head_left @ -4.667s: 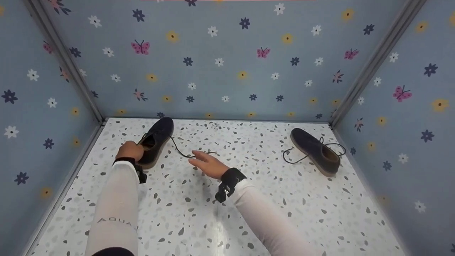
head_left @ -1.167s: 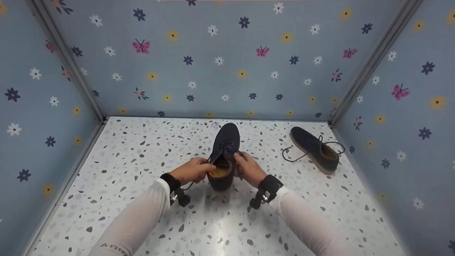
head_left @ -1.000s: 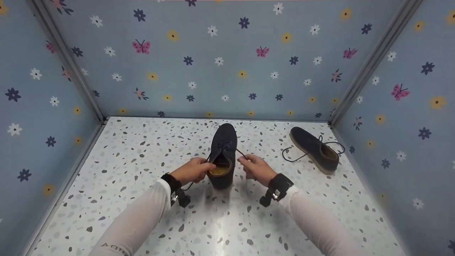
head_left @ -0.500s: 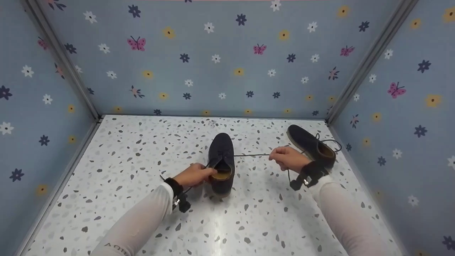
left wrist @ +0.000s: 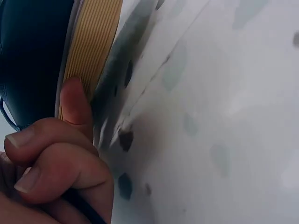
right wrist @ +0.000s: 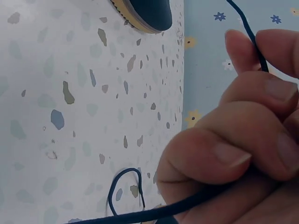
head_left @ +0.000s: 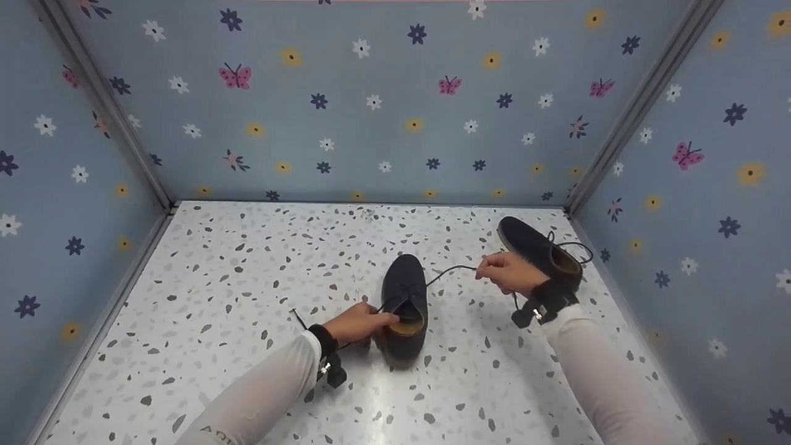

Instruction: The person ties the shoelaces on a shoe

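A dark navy lace-up shoe (head_left: 403,275) stands on the floor with its toe towards the far wall. My left hand (head_left: 358,323) grips its left side near the opening, thumb over the collar. In the left wrist view a fingertip presses the ribbed tan sole (left wrist: 96,39), and a dark lace runs under the curled fingers. To the right, my right hand (head_left: 508,272) pinches the shoe's other lace (head_left: 454,267), which arcs slackly from the eyelets. In the right wrist view, the lace's rest (right wrist: 145,215) passes through the curled fingers and trails out.
A second dark shoe (head_left: 525,238) lies at the far right, just behind my right hand, its lace (head_left: 578,248) loose. Flower-patterned panels (head_left: 395,123) enclose the speckled white floor (head_left: 259,247) at the back and both sides.
The shoe has come from the left to the middle, then slightly nearer and rightward. My right hand took the lace and drew it right; taut half a second ago, it now sags.
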`<action>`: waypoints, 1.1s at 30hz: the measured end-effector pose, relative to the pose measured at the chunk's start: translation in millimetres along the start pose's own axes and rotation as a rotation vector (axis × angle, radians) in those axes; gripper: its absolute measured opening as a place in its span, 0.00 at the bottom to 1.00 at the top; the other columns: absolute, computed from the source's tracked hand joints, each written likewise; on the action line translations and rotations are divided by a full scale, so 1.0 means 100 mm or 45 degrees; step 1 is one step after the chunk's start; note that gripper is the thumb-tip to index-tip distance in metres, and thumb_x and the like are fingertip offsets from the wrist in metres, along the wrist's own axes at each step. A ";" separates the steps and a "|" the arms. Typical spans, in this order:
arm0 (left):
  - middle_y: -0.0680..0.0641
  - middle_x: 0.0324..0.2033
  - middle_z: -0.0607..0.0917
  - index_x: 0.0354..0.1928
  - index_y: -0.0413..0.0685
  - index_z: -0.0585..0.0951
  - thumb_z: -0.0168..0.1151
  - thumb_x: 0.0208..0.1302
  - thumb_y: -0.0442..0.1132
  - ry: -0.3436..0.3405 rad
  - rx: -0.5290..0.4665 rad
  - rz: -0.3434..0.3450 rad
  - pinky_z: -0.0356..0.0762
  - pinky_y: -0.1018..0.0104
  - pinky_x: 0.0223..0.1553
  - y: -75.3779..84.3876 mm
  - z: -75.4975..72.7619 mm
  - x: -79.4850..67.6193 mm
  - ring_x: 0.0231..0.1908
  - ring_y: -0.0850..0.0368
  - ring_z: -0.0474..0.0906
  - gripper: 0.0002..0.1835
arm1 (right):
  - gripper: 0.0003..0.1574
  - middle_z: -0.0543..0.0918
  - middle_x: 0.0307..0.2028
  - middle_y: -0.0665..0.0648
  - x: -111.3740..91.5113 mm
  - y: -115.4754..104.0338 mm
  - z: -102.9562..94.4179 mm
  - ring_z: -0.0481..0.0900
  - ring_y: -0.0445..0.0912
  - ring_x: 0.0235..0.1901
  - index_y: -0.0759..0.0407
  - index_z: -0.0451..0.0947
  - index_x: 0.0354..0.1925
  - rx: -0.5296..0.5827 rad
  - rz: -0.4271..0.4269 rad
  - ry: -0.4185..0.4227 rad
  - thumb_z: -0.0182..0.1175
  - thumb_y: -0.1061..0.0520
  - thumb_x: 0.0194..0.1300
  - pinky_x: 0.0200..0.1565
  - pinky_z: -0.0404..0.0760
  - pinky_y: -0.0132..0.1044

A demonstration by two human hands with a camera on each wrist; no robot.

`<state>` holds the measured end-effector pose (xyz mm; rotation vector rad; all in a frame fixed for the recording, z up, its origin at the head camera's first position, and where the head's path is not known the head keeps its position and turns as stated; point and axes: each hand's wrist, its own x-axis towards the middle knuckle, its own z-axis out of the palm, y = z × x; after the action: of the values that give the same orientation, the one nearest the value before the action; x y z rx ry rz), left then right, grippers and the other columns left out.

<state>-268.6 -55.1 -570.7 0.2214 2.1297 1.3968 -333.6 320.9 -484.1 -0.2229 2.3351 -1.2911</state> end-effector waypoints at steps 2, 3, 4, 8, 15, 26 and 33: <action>0.47 0.27 0.91 0.39 0.43 0.85 0.66 0.62 0.66 -0.001 -0.022 -0.004 0.71 0.67 0.24 -0.01 0.03 0.00 0.22 0.59 0.75 0.29 | 0.15 0.64 0.16 0.43 0.00 0.02 0.01 0.59 0.37 0.14 0.64 0.84 0.45 -0.040 0.016 0.020 0.61 0.52 0.74 0.21 0.63 0.31; 0.46 0.28 0.92 0.40 0.44 0.84 0.67 0.61 0.66 0.004 -0.025 -0.010 0.72 0.67 0.25 -0.01 0.04 0.00 0.23 0.58 0.77 0.29 | 0.16 0.64 0.16 0.43 0.00 0.02 0.02 0.59 0.37 0.14 0.65 0.84 0.46 -0.069 0.020 0.030 0.61 0.52 0.74 0.21 0.63 0.31; 0.46 0.29 0.92 0.41 0.44 0.83 0.67 0.61 0.66 0.014 -0.023 -0.011 0.74 0.67 0.27 0.00 0.05 -0.01 0.25 0.58 0.79 0.30 | 0.16 0.65 0.16 0.43 0.00 0.03 0.02 0.59 0.37 0.14 0.65 0.84 0.46 -0.109 0.019 0.039 0.61 0.52 0.74 0.21 0.64 0.31; 0.44 0.29 0.92 0.40 0.44 0.83 0.70 0.58 0.68 0.049 0.031 -0.015 0.76 0.65 0.33 0.05 0.07 -0.04 0.30 0.54 0.86 0.31 | 0.15 0.69 0.20 0.44 0.00 0.04 0.05 0.61 0.38 0.17 0.63 0.85 0.43 -0.307 -0.033 0.074 0.61 0.52 0.73 0.23 0.65 0.32; 0.46 0.26 0.91 0.26 0.50 0.84 0.71 0.57 0.67 0.092 0.199 -0.027 0.75 0.64 0.25 0.15 0.05 -0.09 0.23 0.55 0.82 0.26 | 0.13 0.78 0.28 0.50 -0.01 0.03 0.07 0.67 0.42 0.26 0.56 0.87 0.35 -0.542 -0.177 0.074 0.60 0.54 0.74 0.36 0.69 0.38; 0.46 0.37 0.90 0.50 0.46 0.82 0.67 0.65 0.66 0.025 0.330 0.069 0.79 0.62 0.32 0.15 -0.29 -0.19 0.32 0.49 0.86 0.30 | 0.12 0.80 0.24 0.48 0.02 0.07 0.15 0.70 0.42 0.27 0.57 0.88 0.35 -0.649 -0.125 0.111 0.63 0.53 0.73 0.33 0.69 0.36; 0.54 0.28 0.82 0.47 0.41 0.84 0.66 0.67 0.36 0.117 0.535 0.266 0.74 0.66 0.34 0.06 -0.50 -0.25 0.27 0.62 0.74 0.10 | 0.13 0.91 0.31 0.58 0.02 0.08 0.29 0.79 0.43 0.28 0.63 0.91 0.38 -0.801 -0.127 0.156 0.65 0.55 0.70 0.35 0.77 0.39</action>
<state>-276.4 -102.5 -541.5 0.5656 2.5207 1.0664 -321.4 301.8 -504.5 -0.4712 2.8051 -0.5802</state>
